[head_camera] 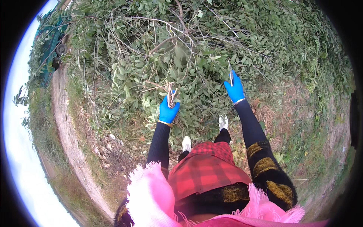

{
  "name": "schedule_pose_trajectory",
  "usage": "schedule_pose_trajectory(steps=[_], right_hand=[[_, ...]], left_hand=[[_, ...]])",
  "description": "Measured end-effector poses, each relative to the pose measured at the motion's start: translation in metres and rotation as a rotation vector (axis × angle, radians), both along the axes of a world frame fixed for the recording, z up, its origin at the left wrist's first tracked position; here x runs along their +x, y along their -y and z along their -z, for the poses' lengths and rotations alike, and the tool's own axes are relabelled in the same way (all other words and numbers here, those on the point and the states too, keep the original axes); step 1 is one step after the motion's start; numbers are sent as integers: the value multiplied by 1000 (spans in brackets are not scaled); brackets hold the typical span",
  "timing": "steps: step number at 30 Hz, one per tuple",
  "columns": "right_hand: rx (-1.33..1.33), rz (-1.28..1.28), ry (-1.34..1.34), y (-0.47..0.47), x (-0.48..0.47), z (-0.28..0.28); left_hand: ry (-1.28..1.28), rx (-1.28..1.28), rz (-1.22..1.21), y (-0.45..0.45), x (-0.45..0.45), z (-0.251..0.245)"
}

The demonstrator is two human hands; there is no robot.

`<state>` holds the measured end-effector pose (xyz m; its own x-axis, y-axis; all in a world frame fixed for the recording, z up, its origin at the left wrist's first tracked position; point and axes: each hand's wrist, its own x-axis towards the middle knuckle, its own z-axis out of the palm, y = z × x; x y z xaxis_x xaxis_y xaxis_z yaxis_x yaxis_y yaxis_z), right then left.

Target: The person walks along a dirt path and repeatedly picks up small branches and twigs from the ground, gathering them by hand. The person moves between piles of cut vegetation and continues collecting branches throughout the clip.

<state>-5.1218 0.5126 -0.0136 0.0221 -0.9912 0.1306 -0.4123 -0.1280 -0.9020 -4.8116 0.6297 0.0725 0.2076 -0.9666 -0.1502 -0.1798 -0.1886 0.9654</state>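
My left hand (168,110), in a blue glove, grips a small bundle of cut twigs (170,98) whose bare ends stick up past the fingers. A few leaves show beside the twigs. To the right, my right hand (234,87), gloved in blue too, is closed around a slim tool with a pointed metal blade (230,66), perhaps pruning shears; its handle is mostly hidden by the fingers. Both hands are over the near edge of a big heap of leafy branches (204,59). The blade tip points away from me, against the foliage.
Bare branches (170,38) cross the top of the heap. On the left runs a dirt track (63,113), with a teal vehicle (48,54) partly behind leaves. My white shoes (223,122) stand at the heap's edge. Dry grass (272,113) and leaf litter (110,150) cover the ground.
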Motion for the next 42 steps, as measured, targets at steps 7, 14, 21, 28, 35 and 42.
schedule_pose_trajectory(steps=[7,14,21,28,35,42], right_hand=[[915,-375,641,94,76,15],[973,-661,662,48,106,20],[614,-380,587,63,100,13],[681,-882,-228,168,163,18],[502,-996,-518,177,161,9],[868,-441,-25,91,17,98]], left_hand=[[-272,134,-126,136,-32,55],[-492,315,-253,170,-19,94],[-463,185,-448,153,-3,120],[-265,158,-467,144,-9,119],[-289,283,-451,100,46,121],[-26,352,-503,-68,84,141]])
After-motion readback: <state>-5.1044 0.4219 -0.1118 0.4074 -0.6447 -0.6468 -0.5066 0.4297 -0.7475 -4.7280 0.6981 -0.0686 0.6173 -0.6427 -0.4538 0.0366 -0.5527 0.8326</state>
